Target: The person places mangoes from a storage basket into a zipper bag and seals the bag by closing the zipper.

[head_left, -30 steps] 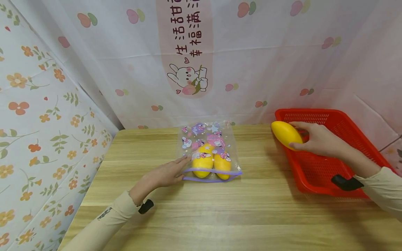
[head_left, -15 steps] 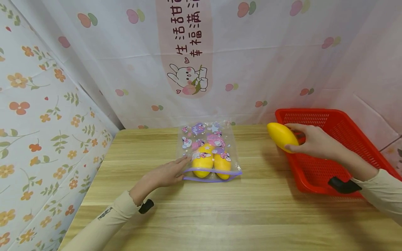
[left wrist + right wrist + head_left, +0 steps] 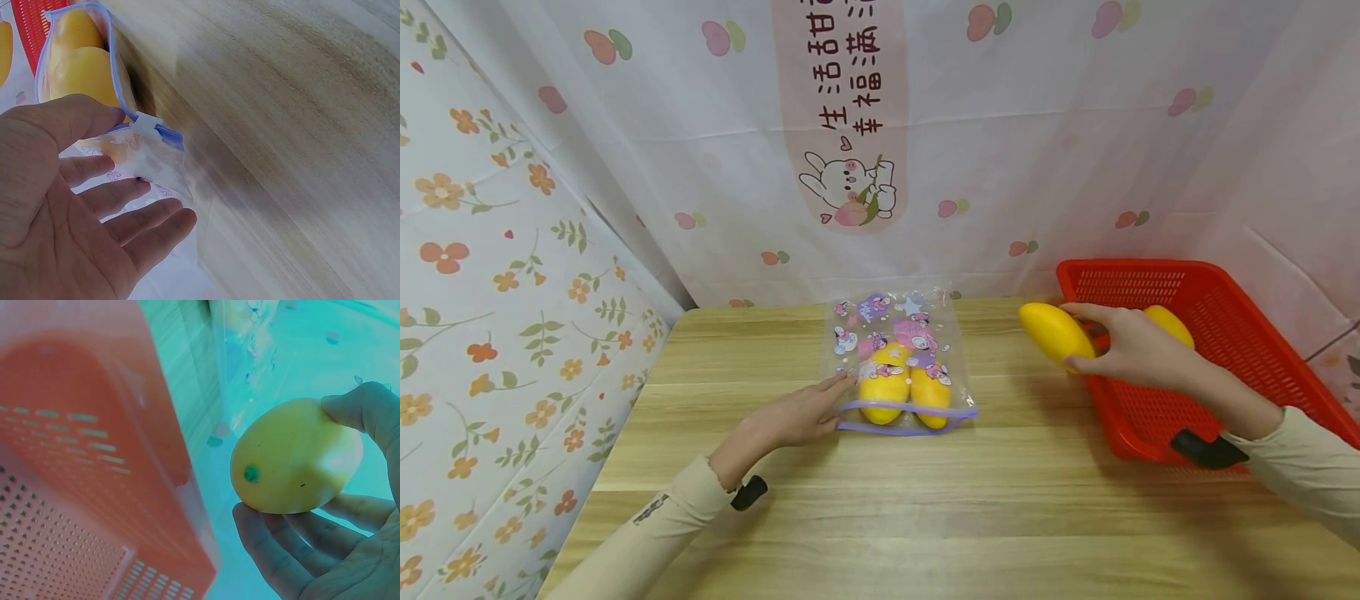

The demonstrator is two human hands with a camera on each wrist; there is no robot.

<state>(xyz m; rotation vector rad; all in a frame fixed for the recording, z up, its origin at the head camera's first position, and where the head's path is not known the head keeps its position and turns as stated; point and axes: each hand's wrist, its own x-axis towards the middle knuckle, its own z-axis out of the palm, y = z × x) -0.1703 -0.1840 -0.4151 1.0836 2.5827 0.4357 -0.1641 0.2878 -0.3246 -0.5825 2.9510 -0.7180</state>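
A clear zip bag (image 3: 842,379) with cartoon prints and a purple rim lies on the table, holding two yellow mangoes (image 3: 882,387). My left hand (image 3: 793,414) is at its left edge, fingers loosely extended. In the left wrist view the thumb tip overlaps the bag's rim, close to the white slider (image 3: 146,125). My right hand (image 3: 1138,346) grips another mango (image 3: 1055,332), raised past the left rim of the red basket (image 3: 1108,408). The right wrist view shows thumb and fingertips around this mango (image 3: 287,459), its green stem spot facing the camera.
One more yellow mango (image 3: 1171,323) is inside the basket, partly hidden behind my right hand. A printed white curtain (image 3: 985,150) hangs along the table's back edge, and a floral cloth (image 3: 512,333) covers the left side. The wooden table (image 3: 925,517) extends toward me.
My right hand has carried its mango leftward, out over the basket's left rim, uncovering the mango in the basket. My left hand and the bag have stayed in place.
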